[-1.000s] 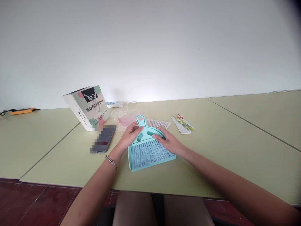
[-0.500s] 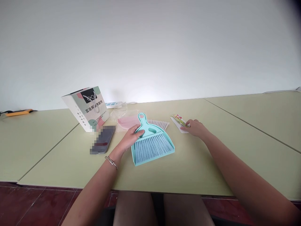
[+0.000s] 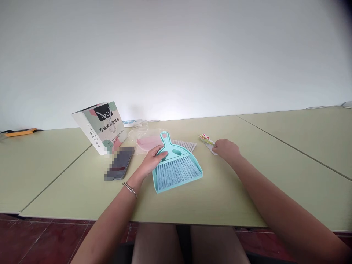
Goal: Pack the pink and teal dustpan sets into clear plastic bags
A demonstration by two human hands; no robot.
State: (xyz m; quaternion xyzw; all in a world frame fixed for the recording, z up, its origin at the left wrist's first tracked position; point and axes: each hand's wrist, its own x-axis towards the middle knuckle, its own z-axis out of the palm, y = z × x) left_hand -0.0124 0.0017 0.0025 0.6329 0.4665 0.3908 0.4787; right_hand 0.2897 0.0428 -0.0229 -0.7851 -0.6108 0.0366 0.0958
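My left hand [image 3: 150,161] is closed on a turquoise dustpan [image 3: 171,148], its thumb across the upper part near the looped handle. A small brush with pale blue bristles [image 3: 178,170] is nested in the pan, bristles toward me. Right of it, my right hand [image 3: 227,149] grips the near end of a flat, colourful packet [image 3: 206,139] with a white edge lying on the table. My right fingertips are partly hidden. Behind the turquoise set lie a pink dustpan [image 3: 147,143] in clear plastic and a brush with whitish bristles [image 3: 184,145].
A printed paper bag [image 3: 106,130] leans at the left, with a dark phone [image 3: 122,163], partly pixelated, before it. An orange-and-black object [image 3: 20,132] lies far left. A blue-printed white sheet [image 3: 132,123] is near the wall. Seams divide the pale green tabletop [image 3: 220,205].
My right hand has moved slightly left over the packet, covering more of it, and its fingers have closed in. My left hand still holds the dustpan in nearly the same place.
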